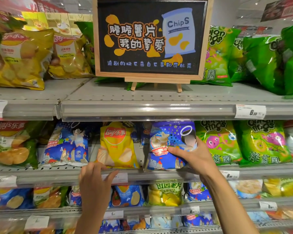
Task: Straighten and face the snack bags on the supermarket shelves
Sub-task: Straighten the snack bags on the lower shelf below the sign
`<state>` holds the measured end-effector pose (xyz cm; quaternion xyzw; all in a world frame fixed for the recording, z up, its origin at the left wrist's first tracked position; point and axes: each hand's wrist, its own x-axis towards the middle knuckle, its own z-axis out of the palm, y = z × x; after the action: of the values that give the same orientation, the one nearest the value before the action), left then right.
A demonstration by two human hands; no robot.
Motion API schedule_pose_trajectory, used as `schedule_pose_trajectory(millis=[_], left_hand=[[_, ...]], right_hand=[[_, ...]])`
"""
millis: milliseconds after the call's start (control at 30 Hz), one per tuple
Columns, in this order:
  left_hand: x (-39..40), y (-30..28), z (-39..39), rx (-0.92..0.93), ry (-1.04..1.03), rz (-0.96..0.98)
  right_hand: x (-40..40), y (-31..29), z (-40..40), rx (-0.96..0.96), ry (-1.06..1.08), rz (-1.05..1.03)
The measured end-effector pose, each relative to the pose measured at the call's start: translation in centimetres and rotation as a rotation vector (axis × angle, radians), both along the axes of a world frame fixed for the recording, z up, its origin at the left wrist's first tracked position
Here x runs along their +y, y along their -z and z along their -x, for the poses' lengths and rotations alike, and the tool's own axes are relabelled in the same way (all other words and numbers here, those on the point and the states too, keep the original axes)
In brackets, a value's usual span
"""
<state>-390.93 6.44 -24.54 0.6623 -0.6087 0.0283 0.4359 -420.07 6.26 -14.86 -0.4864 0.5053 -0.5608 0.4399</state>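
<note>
My right hand (191, 156) grips a blue snack bag (169, 139) with stars and a castle print, standing upright on the middle shelf (41, 173). Left of it stands a yellow Lay's bag (116, 144), slightly tilted. My left hand (96, 173) hovers at the shelf's front edge just below and left of the yellow bag, fingers loosely curved and holding nothing. Another blue bag (66, 146) leans further left, beside a green Lay's bag (13, 144).
Green onion-ring bags (218, 142) fill the middle shelf's right side. On the top shelf a framed chalkboard chips sign (150, 38) stands on an easel between yellow Lay's bags (22, 56) and green bags (220, 56). Lower shelves hold several mixed bags. Price tags line the rails.
</note>
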Motion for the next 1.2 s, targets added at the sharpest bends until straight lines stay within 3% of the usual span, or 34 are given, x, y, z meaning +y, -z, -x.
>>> schedule_pose_trajectory(millis=[100,200,367,567,700,1067,1200], left_hand=[[0.1,-0.2,0.0,0.002,0.001,-0.011],[0.2,-0.3,0.0,-0.001,0.003,-0.001],[0.2,-0.4,0.0,0.002,0.002,-0.015],[0.1,-0.1,0.0,-0.032,-0.001,0.004],[0.1,0.1,-0.1,-0.019,-0.006,0.014],[0.0,0.3,0.1,-0.059,-0.020,0.067],[0.3,0.3,0.0,-0.067,0.003,0.116]], right_hand=[[1.6,0.7,-0.4,-0.129,-0.070,-0.112],[3.6,1.6,-0.7,-0.117,-0.154,-0.203],[1.7,0.8,0.0,-0.170,-0.065,-0.255],[-2.6,-0.6,0.5,0.018,0.041,-0.100],[-3.8,1.6,0.2,0.024,0.022,-0.054],[-5.7,2.7,1.1,0.139,-0.090,-0.200],[-5.1,2.8,1.0,0.147,-0.010,-0.154]])
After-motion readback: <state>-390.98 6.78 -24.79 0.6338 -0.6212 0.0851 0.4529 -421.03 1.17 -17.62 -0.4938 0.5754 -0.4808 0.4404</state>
